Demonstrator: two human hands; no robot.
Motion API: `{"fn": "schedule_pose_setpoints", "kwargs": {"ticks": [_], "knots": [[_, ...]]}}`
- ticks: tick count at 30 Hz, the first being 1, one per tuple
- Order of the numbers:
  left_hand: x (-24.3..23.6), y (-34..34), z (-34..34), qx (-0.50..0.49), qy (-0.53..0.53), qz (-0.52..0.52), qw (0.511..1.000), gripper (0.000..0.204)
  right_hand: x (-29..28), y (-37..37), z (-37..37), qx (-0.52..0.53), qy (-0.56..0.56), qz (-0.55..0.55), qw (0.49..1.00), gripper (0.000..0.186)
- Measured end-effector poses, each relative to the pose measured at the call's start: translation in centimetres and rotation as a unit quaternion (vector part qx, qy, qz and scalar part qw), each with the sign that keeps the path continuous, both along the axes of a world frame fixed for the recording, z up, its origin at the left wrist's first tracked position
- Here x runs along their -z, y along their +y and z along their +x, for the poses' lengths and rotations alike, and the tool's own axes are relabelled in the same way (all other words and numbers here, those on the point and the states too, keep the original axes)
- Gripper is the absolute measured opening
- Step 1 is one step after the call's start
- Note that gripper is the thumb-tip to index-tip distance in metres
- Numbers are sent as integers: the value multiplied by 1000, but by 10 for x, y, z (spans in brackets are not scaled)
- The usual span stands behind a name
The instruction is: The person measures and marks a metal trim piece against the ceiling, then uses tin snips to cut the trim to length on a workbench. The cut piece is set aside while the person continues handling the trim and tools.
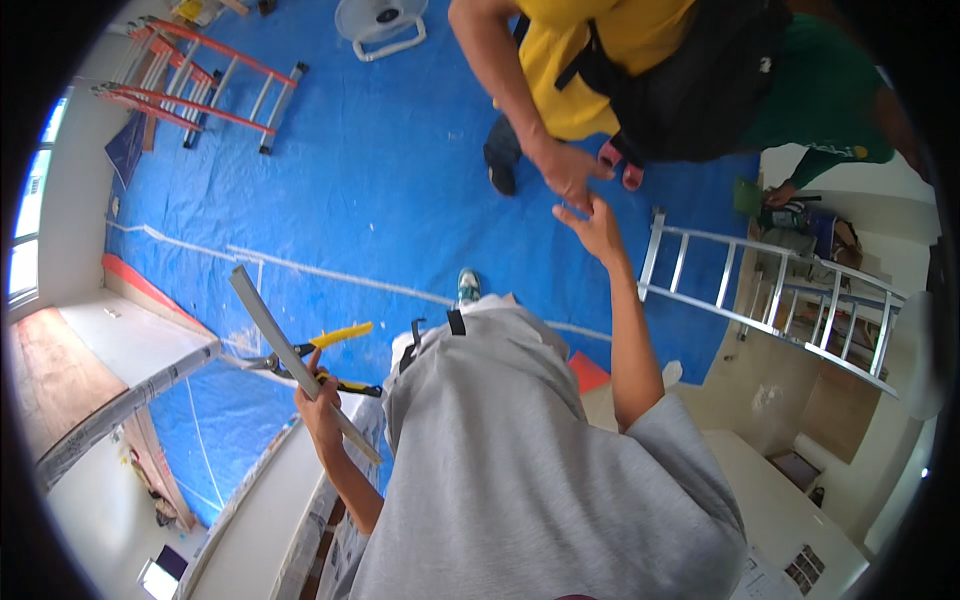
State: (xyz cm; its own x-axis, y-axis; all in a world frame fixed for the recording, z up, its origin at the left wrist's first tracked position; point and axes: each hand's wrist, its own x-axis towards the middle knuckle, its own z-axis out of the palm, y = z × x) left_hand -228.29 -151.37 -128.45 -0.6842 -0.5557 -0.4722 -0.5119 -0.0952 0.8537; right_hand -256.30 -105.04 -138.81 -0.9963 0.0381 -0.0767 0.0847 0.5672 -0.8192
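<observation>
- The room's floor is spread with a rippled blue sheet, crossed by pale tape lines; a loose fold could catch a foot.
- At left, the snips could slip or nip skin, since their handles stand spread and the same hand has a second thing to manage. They look worn grey at the blades, with yellow and black grips; the blades point left.
- The grey strip slants across the snips, long, narrow and smooth-faced. Gripped partway along, it might swing or knock something; whether metal or plastic, I cannot tell.
- The left hand is curled closed around the strip and, it seems, the lower handle of the snips.
- The right hand reaches forward, fingers loosely parted; I see nothing in it. A co-worker's hand is right at its fingertips; contact is unclear, and anything small passed there could drop through a poor grip.
</observation>
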Motion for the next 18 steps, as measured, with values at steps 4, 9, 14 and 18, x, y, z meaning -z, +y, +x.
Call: {"fn": "schedule_pose_setpoints", "kwargs": {"ticks": [4,9,14,18], "knots": [[2,-1,7,5,-33,8,999,62,-59,-31,6,1,-16,26,1000,46],[1,-2,15,46,-86,-5,995,68,-179,-56,35,-104,4,-244,964,29],[3,-1,7,79,-108,-19,991,69,-256,-105,-39,-496,323,-216,776,19],[-23,13,-23,39,-83,-27,995,75,-253,-186,-124,-877,341,-316,123,30]]}}
